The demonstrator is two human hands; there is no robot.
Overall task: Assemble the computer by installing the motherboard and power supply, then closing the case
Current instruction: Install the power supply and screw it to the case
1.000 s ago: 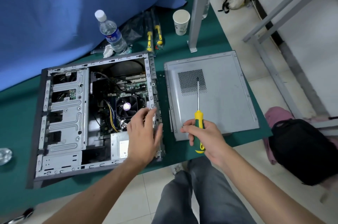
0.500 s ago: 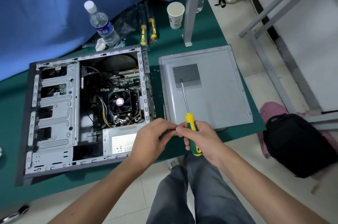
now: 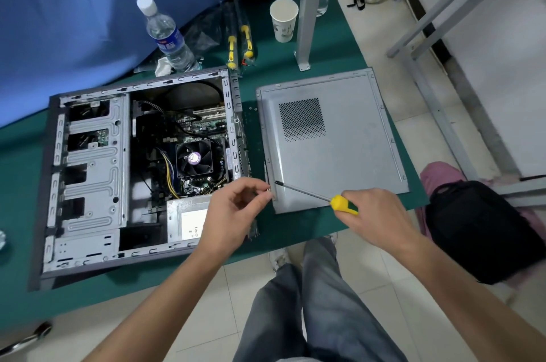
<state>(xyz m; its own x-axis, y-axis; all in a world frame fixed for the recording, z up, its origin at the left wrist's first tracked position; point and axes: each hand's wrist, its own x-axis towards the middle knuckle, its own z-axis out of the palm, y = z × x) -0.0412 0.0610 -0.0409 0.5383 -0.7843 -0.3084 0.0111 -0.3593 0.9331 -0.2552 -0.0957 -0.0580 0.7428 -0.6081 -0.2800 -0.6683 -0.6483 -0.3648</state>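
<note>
The open computer case point(image 3: 88, 172) lies on its side on the green table, with the motherboard and its black fan point(image 3: 193, 158) inside and the grey power supply point(image 3: 189, 220) at the near edge. The grey side panel point(image 3: 348, 155) lies flat to its right. My left hand point(image 3: 236, 211) pinches a small screw point(image 3: 269, 190) between the case and the panel. My right hand point(image 3: 378, 214) grips the yellow-green screwdriver point(image 3: 342, 203), whose tip points left, close to the screw.
A water bottle point(image 3: 165, 34), a paper cup point(image 3: 283, 19) and bagged yellow-handled tools point(image 3: 239, 42) stand behind the case. A metal post point(image 3: 310, 7) rises at the back. A black bag point(image 3: 484, 228) sits on the floor at right. My legs are below the table edge.
My left hand came off the case's right edge and met the right hand at the near edge. The screwdriver swung from pointing away across the panel to pointing left at the screw.
</note>
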